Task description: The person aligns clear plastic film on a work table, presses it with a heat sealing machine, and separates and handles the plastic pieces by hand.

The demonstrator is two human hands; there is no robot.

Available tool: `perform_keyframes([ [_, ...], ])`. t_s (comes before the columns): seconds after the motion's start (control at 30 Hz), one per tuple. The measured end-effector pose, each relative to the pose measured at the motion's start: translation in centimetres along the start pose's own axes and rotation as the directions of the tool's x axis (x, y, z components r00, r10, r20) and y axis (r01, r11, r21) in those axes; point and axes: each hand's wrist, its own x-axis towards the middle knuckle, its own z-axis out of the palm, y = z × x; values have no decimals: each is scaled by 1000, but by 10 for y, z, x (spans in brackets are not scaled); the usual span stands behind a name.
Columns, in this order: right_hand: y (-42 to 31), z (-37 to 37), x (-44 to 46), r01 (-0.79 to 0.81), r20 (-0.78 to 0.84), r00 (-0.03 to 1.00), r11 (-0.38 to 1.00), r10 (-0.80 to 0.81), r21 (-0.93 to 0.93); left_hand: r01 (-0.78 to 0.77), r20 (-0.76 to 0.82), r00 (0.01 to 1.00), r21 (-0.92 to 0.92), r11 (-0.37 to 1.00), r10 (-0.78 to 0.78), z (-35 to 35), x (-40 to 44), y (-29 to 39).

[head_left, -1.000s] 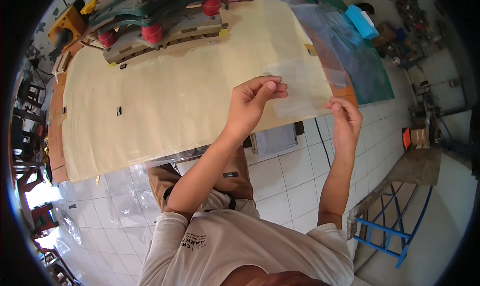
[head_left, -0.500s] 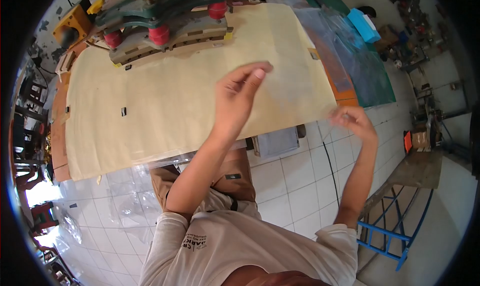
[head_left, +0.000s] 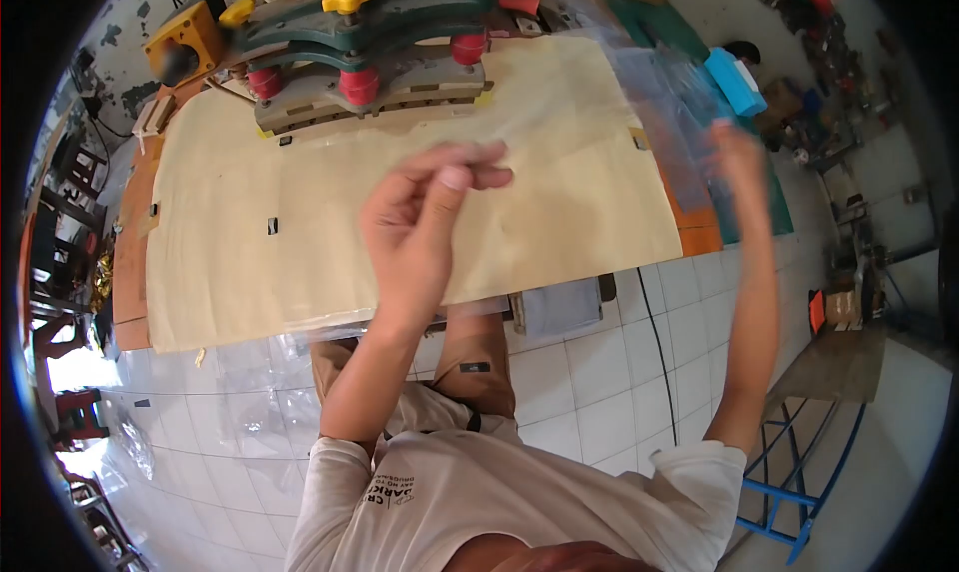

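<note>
My left hand (head_left: 425, 207) is raised over the paper-covered table, thumb and fingers pressed together in a pinch. Whatever lies between its fingertips, if anything, is too small or too clear to make out. Below it spreads the cream paper sheet (head_left: 330, 242), which has small black pieces on it, one of them a black piece (head_left: 272, 226) left of my hand. My right hand (head_left: 737, 157) is out to the right, over the clear plastic film (head_left: 664, 102) at the table's right end. Motion smears its fingers, so their pose is hidden.
A green clamping machine (head_left: 370, 37) with yellow knobs and red cylinders stands at the table's back. A light blue box (head_left: 736, 80) lies on the green mat (head_left: 779, 197). A blue metal frame (head_left: 799, 492) stands at the lower right; a black cable (head_left: 659, 342) crosses the tiled floor.
My left hand has shifted left and slightly down, still pinched. My right hand has risen from the table's front right corner towards the film and the blue box. The view has tilted slightly.
</note>
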Motion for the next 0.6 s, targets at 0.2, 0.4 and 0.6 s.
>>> perform_keyframes([
  [0.2,-12,140,-18,-816,915,404,451,-3,362,129,345,929,47,991,-137,24,-23,-20],
  [0.4,-21,165,64,-736,725,645,59,-242,675,-41,573,817,169,985,-64,24,-19,-36],
  [0.6,-42,108,187,-608,571,794,-234,-209,759,-65,613,787,182,981,-62,11,-14,-47],
])
